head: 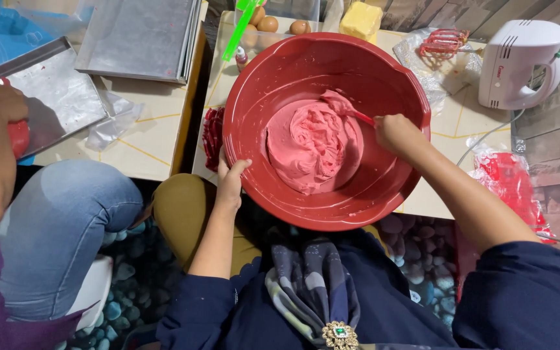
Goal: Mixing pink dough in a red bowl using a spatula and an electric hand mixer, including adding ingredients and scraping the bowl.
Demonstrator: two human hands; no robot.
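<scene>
My left hand (231,183) grips the smooth round red plastic bowl (384,188) at its eight o'clock rim; my right hand (395,133) closes on a spatula (348,109) at three o'clock, sunk in thick, glossy pink batter (312,146)

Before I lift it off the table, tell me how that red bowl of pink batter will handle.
The red bowl probably feels heavy: pink batter fills its bottom. It overhangs the table, steadied by the left hand, so it may tip. Its smeared inner wall looks slippery.
</scene>
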